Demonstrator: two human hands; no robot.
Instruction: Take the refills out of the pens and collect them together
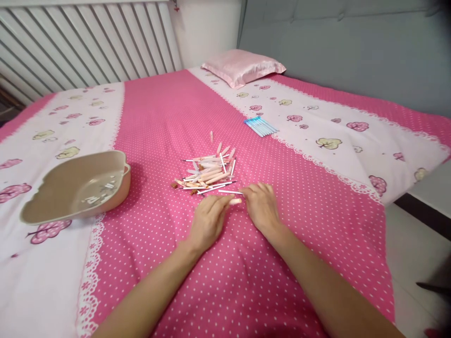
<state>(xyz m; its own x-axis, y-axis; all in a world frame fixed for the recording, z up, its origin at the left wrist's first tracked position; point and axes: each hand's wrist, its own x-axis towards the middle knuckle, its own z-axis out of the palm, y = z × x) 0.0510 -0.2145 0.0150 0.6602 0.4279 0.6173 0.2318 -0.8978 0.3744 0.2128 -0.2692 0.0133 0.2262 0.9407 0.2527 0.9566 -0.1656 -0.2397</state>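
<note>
My left hand (209,220) is closed on a short peach pen barrel (235,201), whose open-looking end points to the right. Pinched in my right hand (261,205) is a thin white pen refill (229,191), pointing left and held just above the barrel, apart from it. Right behind both hands lies a loose pile of pen parts (213,174): peach barrels, pink and clear caps, white refills and some brown tops.
To the left stands a beige basin (75,188) with several small white pieces in it. A row of blue-and-white sticks (260,126) lies beyond the pile at right. Farther back are a pink pillow (243,68) and a radiator (84,44). The bed edge drops off at right.
</note>
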